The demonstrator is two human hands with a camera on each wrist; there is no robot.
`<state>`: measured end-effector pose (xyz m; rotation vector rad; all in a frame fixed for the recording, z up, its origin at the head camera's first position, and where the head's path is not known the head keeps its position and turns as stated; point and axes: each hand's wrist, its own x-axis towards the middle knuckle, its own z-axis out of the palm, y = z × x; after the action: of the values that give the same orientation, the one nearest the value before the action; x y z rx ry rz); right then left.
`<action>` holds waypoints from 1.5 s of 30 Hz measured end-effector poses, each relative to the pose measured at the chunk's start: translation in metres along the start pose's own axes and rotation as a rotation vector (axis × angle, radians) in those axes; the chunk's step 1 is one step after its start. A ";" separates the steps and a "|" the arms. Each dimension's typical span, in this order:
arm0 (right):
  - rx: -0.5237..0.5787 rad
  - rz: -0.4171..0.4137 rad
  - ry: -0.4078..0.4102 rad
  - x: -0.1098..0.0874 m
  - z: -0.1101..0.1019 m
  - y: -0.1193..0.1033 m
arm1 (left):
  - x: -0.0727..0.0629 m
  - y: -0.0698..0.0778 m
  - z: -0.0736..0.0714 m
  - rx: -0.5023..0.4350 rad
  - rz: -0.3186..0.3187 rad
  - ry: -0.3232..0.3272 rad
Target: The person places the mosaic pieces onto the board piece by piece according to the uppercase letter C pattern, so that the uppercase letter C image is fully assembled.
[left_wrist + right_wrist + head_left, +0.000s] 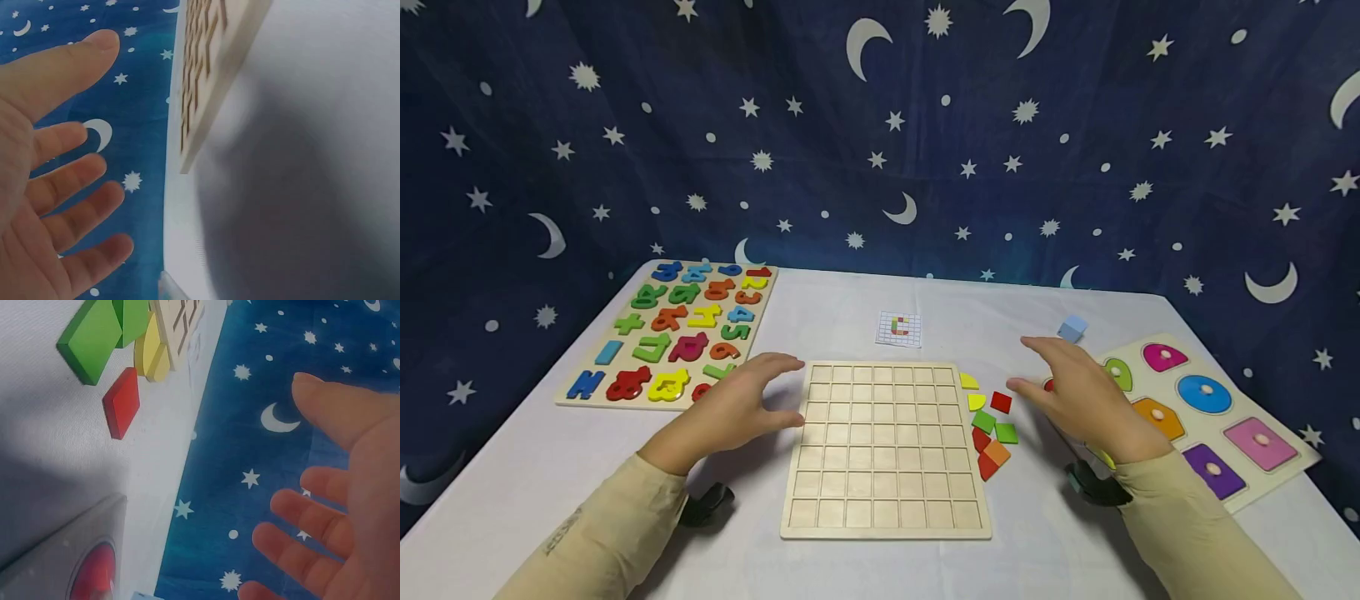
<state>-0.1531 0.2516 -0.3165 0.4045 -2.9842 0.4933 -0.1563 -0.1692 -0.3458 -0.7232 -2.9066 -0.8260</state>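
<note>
A pale wooden grid board (887,533) lies in the middle of the table, its squares bare. By its left edge my left hand (730,417) hovers with fingers apart and nothing in them; the left wrist view shows that palm (25,187) and spread fingers. My right hand (1082,400) is held above the table on the other side, also holding nothing. Between it and the board lie loose pieces: a red square (1001,402), green squares (1007,433), yellow rounded pieces (976,402), an orange square (997,452) and red pieces (988,467). A small pattern card (898,329) lies behind the board.
A puzzle board of coloured letters and numbers (602,400) lies at the back left. At right is a knobbed shape board (1285,479), partly behind my right arm, with a light blue block (1072,328) near its far corner. A starry dark blue cloth (820,125) hangs behind the table.
</note>
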 end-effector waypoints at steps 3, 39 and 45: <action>0.016 -0.005 -0.027 0.008 0.003 -0.001 | 0.000 -0.003 0.002 -0.039 0.003 -0.030; 0.134 0.026 -0.283 0.064 0.053 -0.004 | 0.001 -0.009 0.020 -0.184 -0.164 -0.235; 0.144 0.051 -0.290 0.066 0.056 -0.008 | 0.002 -0.011 0.021 -0.177 -0.135 -0.232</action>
<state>-0.2171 0.2094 -0.3586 0.4484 -3.2554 0.7151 -0.1610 -0.1662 -0.3690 -0.6836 -3.1469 -1.0939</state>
